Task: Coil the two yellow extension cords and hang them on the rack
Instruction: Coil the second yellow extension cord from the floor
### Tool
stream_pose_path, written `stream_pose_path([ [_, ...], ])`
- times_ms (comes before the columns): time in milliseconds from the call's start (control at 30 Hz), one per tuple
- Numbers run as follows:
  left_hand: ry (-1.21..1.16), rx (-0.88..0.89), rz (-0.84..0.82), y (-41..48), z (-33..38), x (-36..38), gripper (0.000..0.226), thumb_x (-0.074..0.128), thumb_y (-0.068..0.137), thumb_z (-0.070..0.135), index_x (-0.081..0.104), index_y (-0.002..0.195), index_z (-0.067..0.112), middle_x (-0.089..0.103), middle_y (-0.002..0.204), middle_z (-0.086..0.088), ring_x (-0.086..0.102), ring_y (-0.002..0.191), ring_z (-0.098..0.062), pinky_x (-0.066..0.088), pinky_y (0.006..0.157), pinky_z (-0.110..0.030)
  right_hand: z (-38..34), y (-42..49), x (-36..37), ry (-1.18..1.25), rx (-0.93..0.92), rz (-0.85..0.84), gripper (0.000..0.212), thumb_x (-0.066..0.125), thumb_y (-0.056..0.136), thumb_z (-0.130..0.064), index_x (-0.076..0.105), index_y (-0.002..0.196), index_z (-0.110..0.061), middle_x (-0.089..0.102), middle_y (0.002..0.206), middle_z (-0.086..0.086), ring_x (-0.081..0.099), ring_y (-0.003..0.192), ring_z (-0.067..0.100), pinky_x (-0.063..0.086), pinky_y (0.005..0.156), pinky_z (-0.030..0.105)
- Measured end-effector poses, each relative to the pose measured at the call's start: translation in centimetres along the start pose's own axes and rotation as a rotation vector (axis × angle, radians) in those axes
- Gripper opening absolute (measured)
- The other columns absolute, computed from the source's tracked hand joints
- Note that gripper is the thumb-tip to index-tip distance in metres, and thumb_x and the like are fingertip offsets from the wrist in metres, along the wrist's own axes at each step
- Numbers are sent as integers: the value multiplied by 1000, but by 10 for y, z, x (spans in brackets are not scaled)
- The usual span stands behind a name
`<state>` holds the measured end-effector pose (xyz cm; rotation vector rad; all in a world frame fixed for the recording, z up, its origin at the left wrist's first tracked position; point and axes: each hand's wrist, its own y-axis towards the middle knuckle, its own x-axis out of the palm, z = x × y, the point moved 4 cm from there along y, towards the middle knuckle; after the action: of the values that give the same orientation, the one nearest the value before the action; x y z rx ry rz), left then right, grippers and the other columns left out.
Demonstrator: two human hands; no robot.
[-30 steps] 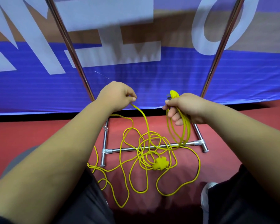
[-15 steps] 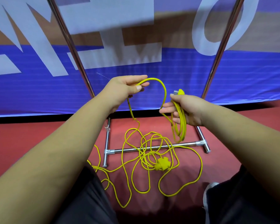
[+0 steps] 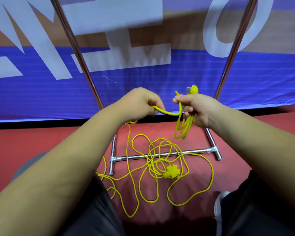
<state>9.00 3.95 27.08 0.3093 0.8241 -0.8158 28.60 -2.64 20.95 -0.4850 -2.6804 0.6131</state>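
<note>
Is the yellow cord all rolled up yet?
Not yet. A few loops hang from the right hand, but most of the cord sprawls loose on the floor.

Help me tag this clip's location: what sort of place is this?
Probably an indoor sports hall or event venue: a red court-like floor, a large blue lettered banner along its edge, and a metal rack.

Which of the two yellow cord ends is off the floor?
The pronged plug, sticking up from the right hand; the star-shaped socket end lies on the red floor.
</note>
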Motion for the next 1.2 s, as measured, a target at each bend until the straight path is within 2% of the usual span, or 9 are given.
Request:
stream_pose_path([
  [100, 105, -71, -295, -6, -13, 16, 35, 69, 95, 8, 70, 124, 28, 78, 107, 11, 70, 85, -6, 54, 68, -19, -12, -3, 0, 74, -60, -1, 9, 59, 105, -11, 59, 110, -18, 78, 108, -2, 33, 38, 4, 36, 41, 18],
  [233, -15, -65, -618, -23, -28, 36, 37, 57, 95, -12, 67, 121, 12, 78, 114, -1, 71, 110, -19, 54, 92, -50, -18, 1, -4, 139, -108, -7, 11, 54, 108, -11, 58, 116, -18, 78, 123, -1, 33, 41, 4, 35, 43, 20],
  [400, -159, -107, -721, -26, -31, 51, 35, 60, 96, -11, 65, 124, 11, 75, 120, -12, 73, 110, -30, 54, 87, -39, -22, -3, -1, 217, -147, -67, 13, 49, 110, -9, 57, 115, -18, 78, 124, 0, 38, 46, 4, 32, 44, 19],
  [500, -57, -172, -634, -21, -32, 55, 24, 71, 91, -5, 72, 109, 11, 79, 102, -11, 76, 89, -20, 57, 72, -29, -25, -1, 0, 241, -164, -55, 13, 48, 109, -7, 58, 110, -14, 78, 121, 5, 41, 52, 6, 33, 45, 20],
  [700, -5, -294, -138, -4, -32, 29, 23, 90, 79, 13, 71, 89, 6, 75, 75, -17, 70, 56, -23, 62, 59, -33, -36, 9, -14, 173, -222, 49, 8, 58, 106, -21, 56, 99, -18, 68, 74, -3, 40, 55, 12, 32, 45, 25],
  [800, -8, -321, 55, -4, -34, 17, 29, 92, 76, 22, 69, 88, 11, 75, 71, -10, 72, 54, -20, 60, 59, -31, -30, 8, -23, 37, -215, 152, 25, 69, 101, -42, 58, 91, -22, 68, 71, -5, 40, 52, 11, 32, 46, 25],
  [900, 16, -242, 192, -7, -29, 5, 39, 94, 71, 30, 62, 86, 15, 70, 66, 5, 64, 55, -12, 51, 60, -30, -26, 8, -27, -31, -172, 186, 29, 64, 104, -45, 60, 90, -20, 74, 74, -4, 44, 51, 11, 36, 47, 25],
  [1067, -48, 100, -33, -18, 2, 13, 34, 89, 79, 25, 57, 86, 19, 64, 78, -8, 54, 69, -8, 47, 68, -30, -29, 3, -22, -7, -30, 119, 34, 61, 106, -46, 62, 84, -20, 71, 64, -6, 62, 53, 9, 51, 55, 25],
  [1200, -122, 174, -317, -25, 12, 44, 22, 78, 93, 22, 70, 113, 27, 66, 90, -12, 65, 73, -17, 56, 72, -29, -21, 2, -15, -98, 30, 85, 36, 58, 107, -47, 68, 90, -16, 58, 51, -8, 59, 43, 4, 48, 42, 16],
])
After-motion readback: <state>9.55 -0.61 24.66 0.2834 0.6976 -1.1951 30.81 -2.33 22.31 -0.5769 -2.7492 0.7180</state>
